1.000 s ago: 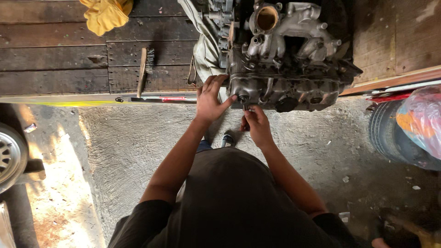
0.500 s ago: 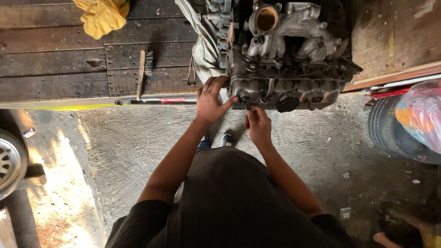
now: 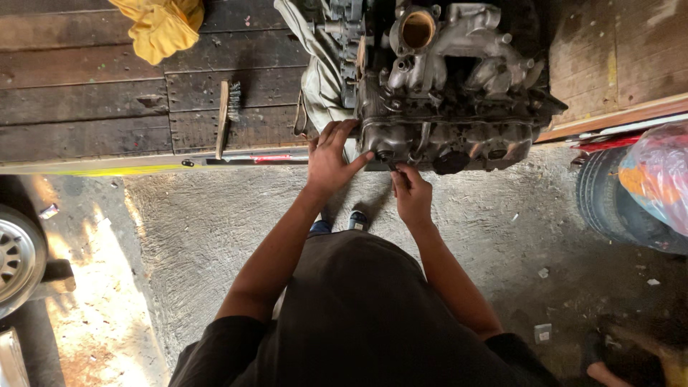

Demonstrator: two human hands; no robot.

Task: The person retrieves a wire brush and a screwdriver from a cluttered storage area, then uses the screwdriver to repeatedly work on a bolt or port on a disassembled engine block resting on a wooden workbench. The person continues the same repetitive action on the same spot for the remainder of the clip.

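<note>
My left hand [image 3: 331, 161] lay flat against the engine block [image 3: 448, 107], which sat on the edge of the dark plank table [image 3: 86, 93]. My right hand [image 3: 412, 195] pinched something small at its lower front; what, I couldn't tell. Grimy cast metal, ribbed and lumpy. A wire brush [image 3: 228, 115] lay nearby, a yellow rag [image 3: 161, 25] beyond. Work looked midway.

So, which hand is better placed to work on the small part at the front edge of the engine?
Probably the right hand: its fingertips pinch at the engine's lower edge, while the left hand rests flat, bracing.
</note>
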